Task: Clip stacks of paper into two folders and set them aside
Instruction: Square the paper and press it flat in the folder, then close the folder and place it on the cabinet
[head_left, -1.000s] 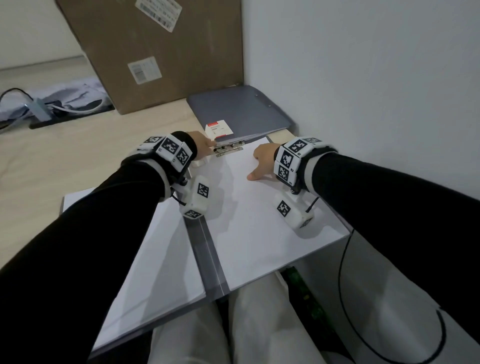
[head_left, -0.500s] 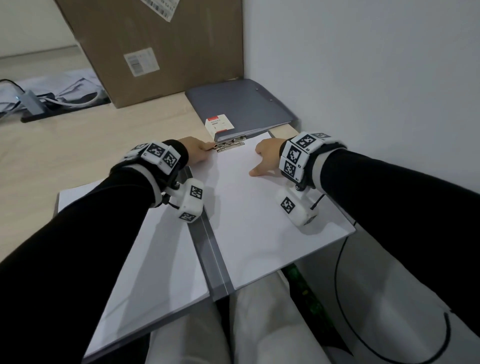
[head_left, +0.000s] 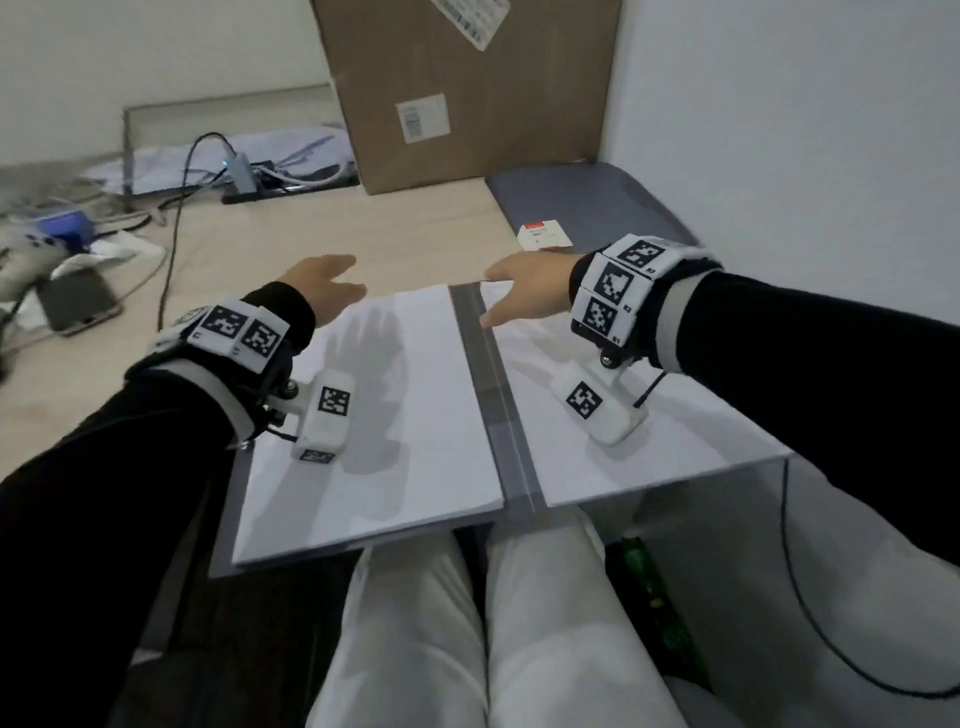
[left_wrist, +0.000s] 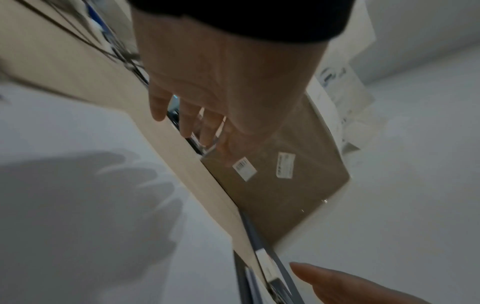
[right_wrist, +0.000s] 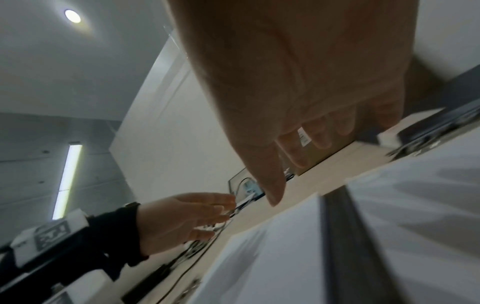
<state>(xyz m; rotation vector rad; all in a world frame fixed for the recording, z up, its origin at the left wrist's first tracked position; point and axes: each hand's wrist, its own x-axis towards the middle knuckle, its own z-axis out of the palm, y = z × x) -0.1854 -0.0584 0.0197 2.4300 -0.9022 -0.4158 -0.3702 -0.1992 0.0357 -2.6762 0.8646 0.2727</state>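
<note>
cardboard box (head_left: 467, 93) bears two white labels, their print unreadable.

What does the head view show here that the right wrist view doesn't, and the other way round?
Only the head view shows the closed grey folder by the wall, the small red-and-white box on it, and the person's white trousers. Only the right wrist view shows the ceiling lights. Both show the open folder's grey spine between two white paper stacks, the cardboard box, and the left hand and right hand, both open above the papers, holding nothing.
</note>
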